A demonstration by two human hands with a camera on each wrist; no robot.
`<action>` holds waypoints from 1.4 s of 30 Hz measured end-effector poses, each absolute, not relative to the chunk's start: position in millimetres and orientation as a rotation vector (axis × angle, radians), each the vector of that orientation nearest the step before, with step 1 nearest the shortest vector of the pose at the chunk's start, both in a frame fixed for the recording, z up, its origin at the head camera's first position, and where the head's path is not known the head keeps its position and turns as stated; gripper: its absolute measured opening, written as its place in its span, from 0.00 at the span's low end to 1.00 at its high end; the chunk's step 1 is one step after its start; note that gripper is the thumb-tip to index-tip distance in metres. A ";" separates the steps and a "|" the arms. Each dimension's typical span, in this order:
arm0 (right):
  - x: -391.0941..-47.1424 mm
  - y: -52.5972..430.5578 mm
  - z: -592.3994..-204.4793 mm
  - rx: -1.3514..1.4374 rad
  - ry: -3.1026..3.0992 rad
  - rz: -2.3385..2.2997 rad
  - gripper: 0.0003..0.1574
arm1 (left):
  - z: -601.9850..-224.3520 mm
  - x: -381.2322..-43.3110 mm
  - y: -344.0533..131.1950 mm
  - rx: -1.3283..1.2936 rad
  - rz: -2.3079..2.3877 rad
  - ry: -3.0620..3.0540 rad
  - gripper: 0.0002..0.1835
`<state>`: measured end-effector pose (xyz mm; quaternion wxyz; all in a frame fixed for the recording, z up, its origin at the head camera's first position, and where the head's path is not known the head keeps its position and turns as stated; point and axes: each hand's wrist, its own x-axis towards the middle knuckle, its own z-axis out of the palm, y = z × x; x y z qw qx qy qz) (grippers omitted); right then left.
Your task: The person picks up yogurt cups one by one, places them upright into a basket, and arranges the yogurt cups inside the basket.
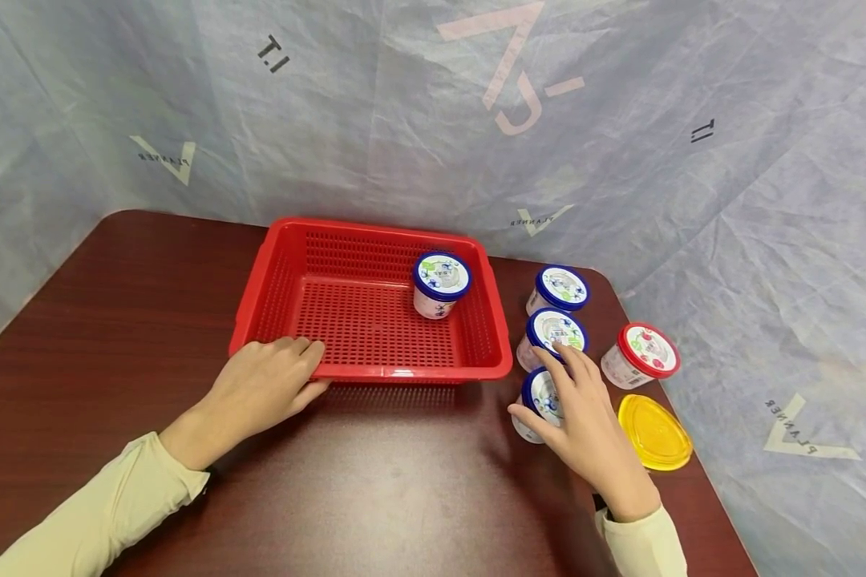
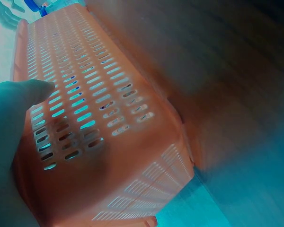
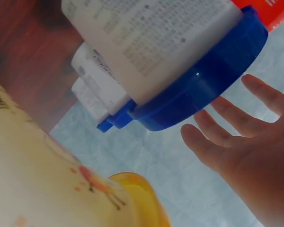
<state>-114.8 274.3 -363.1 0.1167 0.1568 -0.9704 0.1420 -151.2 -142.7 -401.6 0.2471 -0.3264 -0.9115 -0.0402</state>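
My left hand (image 1: pixel 269 383) grips the red plastic basket (image 1: pixel 404 373) at its near left corner, fingers over the rim. In the left wrist view the thumb (image 2: pixel 35 92) lies against the slotted outer wall. My right hand (image 1: pixel 584 409) spreads over the nearest blue-lidded tub (image 1: pixel 541 401), thumb on one side and fingers on the other, partly covering it. In the right wrist view, the fingertips (image 3: pixel 194 135) are close to its blue lid (image 3: pixel 203 75), not curled round it. Behind it stands a second blue-lidded tub (image 1: pixel 557 330), and a third (image 1: pixel 563 287) farther back.
Inside the basket, at its right side, stands another blue-lidded tub (image 1: pixel 440 284). Right of the row are a red-lidded tub (image 1: pixel 638 357) and a container with a yellow lid (image 1: pixel 655 433), close to the table's right edge. A grey printed sheet (image 1: pixel 404 120) hangs behind the table.
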 end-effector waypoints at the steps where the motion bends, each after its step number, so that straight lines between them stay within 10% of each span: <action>1: -114.4 274.8 -364.4 0.453 -2.838 0.414 0.53 | -401.7 -151.2 -142.6 -0.889 -0.109 -2.488 0.21; 42: -107.7 279.7 -386.8 0.382 -2.771 0.369 0.43 | -402.0 -151.1 -142.3 -0.875 -0.107 -2.484 0.22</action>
